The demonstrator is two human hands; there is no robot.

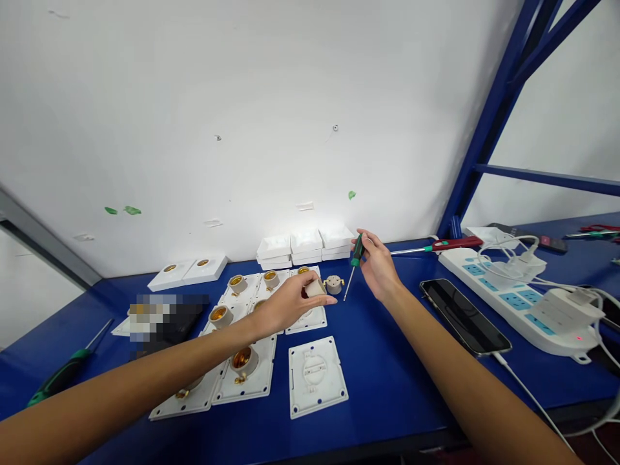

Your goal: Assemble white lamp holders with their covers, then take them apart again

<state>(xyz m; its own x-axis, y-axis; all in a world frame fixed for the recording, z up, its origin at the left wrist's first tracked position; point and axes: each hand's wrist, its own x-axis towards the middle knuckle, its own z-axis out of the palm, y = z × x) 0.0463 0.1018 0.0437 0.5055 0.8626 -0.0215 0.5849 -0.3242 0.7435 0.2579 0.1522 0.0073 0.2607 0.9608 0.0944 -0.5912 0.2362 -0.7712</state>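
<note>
My left hand [285,302] is closed around a beige lamp socket [316,289], gripping it between thumb and fingers. Just right of that, a round socket base [334,284] with brass terminals on its sides sits by the fingertips. My right hand [380,261] is closed on the black and green handle of a screwdriver [357,253], whose shaft slants down toward the blue table [387,374]. Below the hands lies a square white plate [317,403] with a raised ring. Under and beside my left forearm are several white plates bearing sockets, such as one socket [243,361] with a brass inside.
White covers [305,242] are stacked against the wall. Two boxed sockets [188,272] lie at the back left, another screwdriver [62,374] at the far left. On the right are a red-handled tool [453,243], a phone [465,316] and a power strip [513,300] with cables.
</note>
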